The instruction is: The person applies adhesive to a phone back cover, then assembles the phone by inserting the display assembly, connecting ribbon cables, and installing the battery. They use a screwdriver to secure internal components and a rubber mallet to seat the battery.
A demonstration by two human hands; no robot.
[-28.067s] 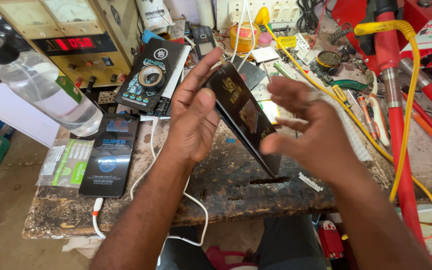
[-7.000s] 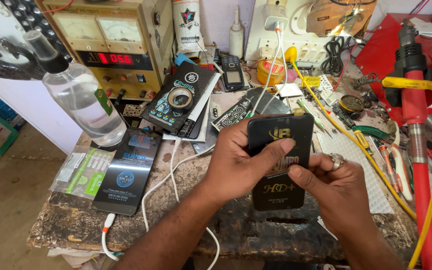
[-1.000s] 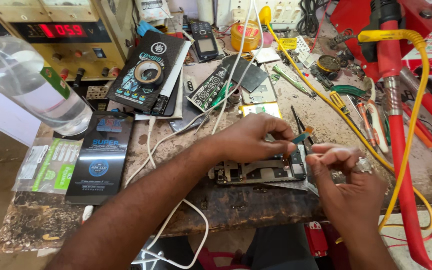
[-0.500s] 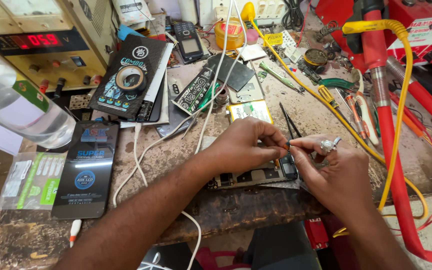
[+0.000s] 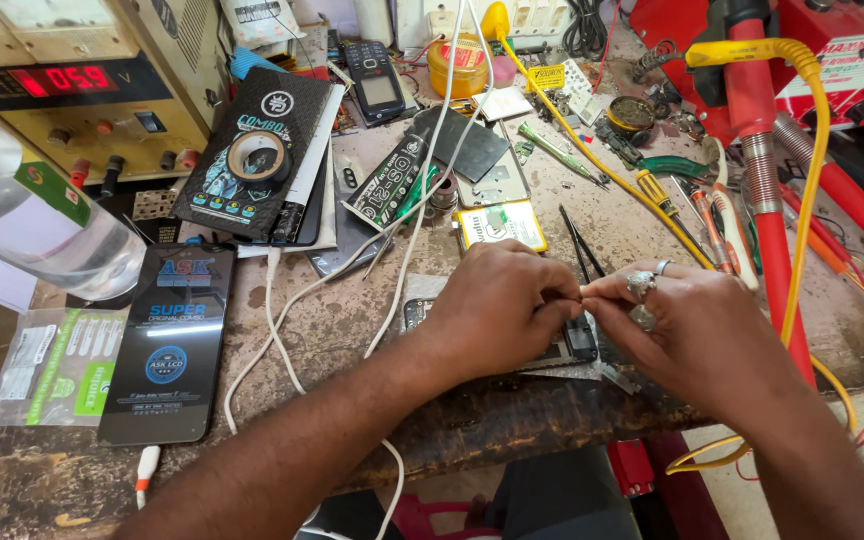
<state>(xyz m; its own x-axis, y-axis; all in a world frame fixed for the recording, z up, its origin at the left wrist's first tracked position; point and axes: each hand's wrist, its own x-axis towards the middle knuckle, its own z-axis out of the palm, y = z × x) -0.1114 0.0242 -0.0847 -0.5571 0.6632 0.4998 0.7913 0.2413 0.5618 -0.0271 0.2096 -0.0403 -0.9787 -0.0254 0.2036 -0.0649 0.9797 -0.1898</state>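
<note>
An opened phone (image 5: 580,342) lies flat near the front edge of the worn workbench (image 5: 282,320), mostly hidden under my hands. My left hand (image 5: 500,305) rests on it, fingertips pinched together at its right end. My right hand (image 5: 687,325), with rings on two fingers, meets the left one fingertip to fingertip just above the phone's exposed corner. Something very small seems pinched between the fingers, too small to identify. Black tweezers (image 5: 578,250) lie just behind my hands.
A yellow battery (image 5: 500,224), white cables (image 5: 392,260), black phone-part packages (image 5: 165,345), tape roll (image 5: 257,156), power supply with red display (image 5: 62,80) and plastic bottle (image 5: 27,215) fill the left and back. Red hose (image 5: 767,200), yellow cable and hand tools lie at the right.
Both hands have drawn closer together over the phone; my right hand lowered from holding a small tool up to meeting the left fingertips. Earlier still, the phone was held upright in both hands.
</note>
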